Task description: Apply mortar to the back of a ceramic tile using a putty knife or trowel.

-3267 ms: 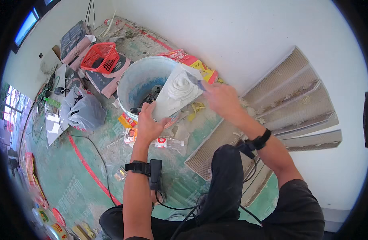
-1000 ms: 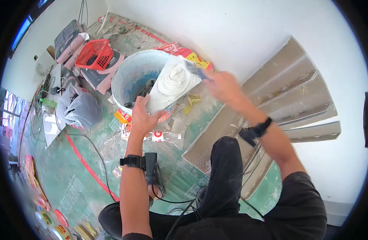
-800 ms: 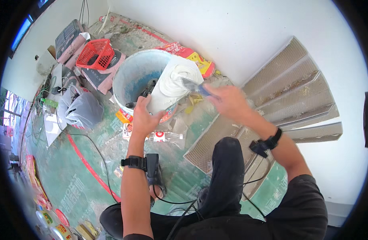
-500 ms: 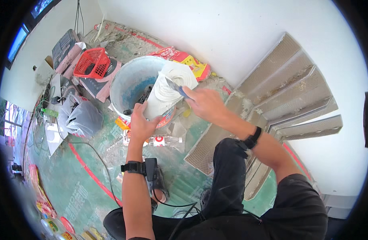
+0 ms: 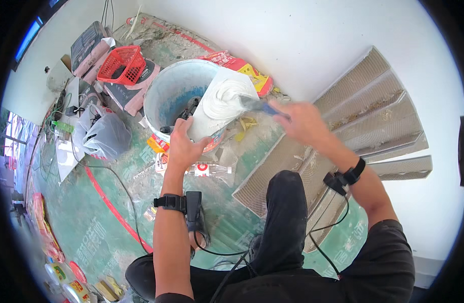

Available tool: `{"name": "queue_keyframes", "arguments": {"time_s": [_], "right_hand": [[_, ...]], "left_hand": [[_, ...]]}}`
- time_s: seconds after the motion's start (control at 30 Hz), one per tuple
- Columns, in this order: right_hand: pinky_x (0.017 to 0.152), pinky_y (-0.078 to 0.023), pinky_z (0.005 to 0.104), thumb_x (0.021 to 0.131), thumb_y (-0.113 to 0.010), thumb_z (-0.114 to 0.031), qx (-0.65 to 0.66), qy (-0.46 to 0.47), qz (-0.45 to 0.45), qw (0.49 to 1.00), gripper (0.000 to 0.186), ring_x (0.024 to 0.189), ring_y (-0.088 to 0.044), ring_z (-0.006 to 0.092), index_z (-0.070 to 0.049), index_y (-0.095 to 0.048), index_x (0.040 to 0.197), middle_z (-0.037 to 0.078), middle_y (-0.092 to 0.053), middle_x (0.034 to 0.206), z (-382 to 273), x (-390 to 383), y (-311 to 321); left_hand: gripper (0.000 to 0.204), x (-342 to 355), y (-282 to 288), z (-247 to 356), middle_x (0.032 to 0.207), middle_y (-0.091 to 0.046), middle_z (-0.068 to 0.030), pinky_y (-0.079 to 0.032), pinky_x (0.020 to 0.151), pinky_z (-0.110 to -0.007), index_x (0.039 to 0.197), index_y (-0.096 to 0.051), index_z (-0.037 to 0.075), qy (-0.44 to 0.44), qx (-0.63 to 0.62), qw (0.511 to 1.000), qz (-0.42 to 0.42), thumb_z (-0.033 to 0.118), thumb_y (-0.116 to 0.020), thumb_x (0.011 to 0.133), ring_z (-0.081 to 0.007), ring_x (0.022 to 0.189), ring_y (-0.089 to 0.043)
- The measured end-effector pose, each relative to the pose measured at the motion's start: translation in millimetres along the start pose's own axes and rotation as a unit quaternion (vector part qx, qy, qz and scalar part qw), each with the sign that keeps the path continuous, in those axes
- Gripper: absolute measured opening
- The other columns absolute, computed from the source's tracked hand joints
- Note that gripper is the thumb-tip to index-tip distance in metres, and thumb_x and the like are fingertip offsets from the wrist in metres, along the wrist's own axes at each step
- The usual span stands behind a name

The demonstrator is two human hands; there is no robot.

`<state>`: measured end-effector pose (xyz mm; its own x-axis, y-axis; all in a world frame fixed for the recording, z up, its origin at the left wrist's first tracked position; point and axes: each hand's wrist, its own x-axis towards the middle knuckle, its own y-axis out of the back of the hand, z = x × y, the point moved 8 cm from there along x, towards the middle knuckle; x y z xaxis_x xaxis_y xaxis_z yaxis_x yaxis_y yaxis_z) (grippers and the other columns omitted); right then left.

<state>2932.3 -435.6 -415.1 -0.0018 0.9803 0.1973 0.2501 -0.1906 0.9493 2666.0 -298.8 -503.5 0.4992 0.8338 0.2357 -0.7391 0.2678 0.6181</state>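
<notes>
My left hand (image 5: pixel 185 144) grips the near edge of a white board (image 5: pixel 198 122), thumb apart from the fingers. The board lies across the right side of a large pale bucket (image 5: pixel 161 86), which has dark tools inside. A thick swirl of white paste (image 5: pixel 221 102) covers the board's middle. My right hand (image 5: pixel 305 122) is closed round the blue handle of a putty knife (image 5: pixel 268 108). Its blade, smeared by motion, meets the paste at the right side.
Notched, ridged tiles (image 5: pixel 360 118) lean and lie at the right by the white wall. Left of the bucket are a red plastic basket (image 5: pixel 122 65) on bags and a filled plastic bag (image 5: pixel 105 136). A clear bottle (image 5: pixel 211 170) lies before the bucket; a red-yellow bag (image 5: pixel 249 76) lies behind.
My right hand and the putty knife have moved right across the paste, whose swirl has changed shape. My left hand keeps its hold on the board. The whole view has shifted slightly.
</notes>
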Motion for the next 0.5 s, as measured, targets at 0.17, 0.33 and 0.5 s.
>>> {"name": "queue_keyframes", "arguments": {"time_s": [0.17, 0.33, 0.5], "right_hand": [[0.071, -0.054, 0.0493, 0.094, -0.070, -0.024, -0.089, -0.059, -0.029, 0.994, 0.043, 0.078, -0.069, 0.0402, -0.013, -0.068, 0.135, 0.017, -0.071, 0.087, -26.5, 43.4, -33.0], [0.071, -0.055, 0.0493, 0.096, -0.067, -0.028, 0.003, -0.017, -0.030, 0.999, 0.044, 0.080, -0.070, 0.0409, -0.012, -0.066, 0.137, 0.018, -0.073, 0.089, -12.9, 0.8, -11.9], [0.073, -0.055, 0.0506, 0.094, -0.069, -0.027, -0.038, -0.067, -0.007, 0.997, 0.041, 0.082, -0.070, 0.0405, -0.011, -0.069, 0.132, 0.019, -0.073, 0.089, -0.8, 45.8, -17.0]], "left_hand": [[0.073, -5.1, -4.9, -8.5, 0.110, -0.061, -0.0191, -0.052, 0.091, -0.040, 0.127, -0.062, -0.013, -0.002, 0.015, 1.000, -0.006, 0.017, -0.092, 0.067, -0.0359, 0.103, -0.066], [0.074, -0.4, -6.5, -3.8, 0.112, -0.060, -0.0202, -0.052, 0.093, -0.041, 0.128, -0.062, -0.012, 0.013, -0.008, 1.000, -0.003, 0.017, -0.092, 0.066, -0.0374, 0.106, -0.065], [0.075, -3.7, -5.8, -6.2, 0.111, -0.062, -0.0176, -0.052, 0.093, -0.038, 0.129, -0.062, -0.013, 0.006, 0.019, 1.000, -0.014, 0.018, -0.092, 0.068, -0.0334, 0.103, -0.067]]}}
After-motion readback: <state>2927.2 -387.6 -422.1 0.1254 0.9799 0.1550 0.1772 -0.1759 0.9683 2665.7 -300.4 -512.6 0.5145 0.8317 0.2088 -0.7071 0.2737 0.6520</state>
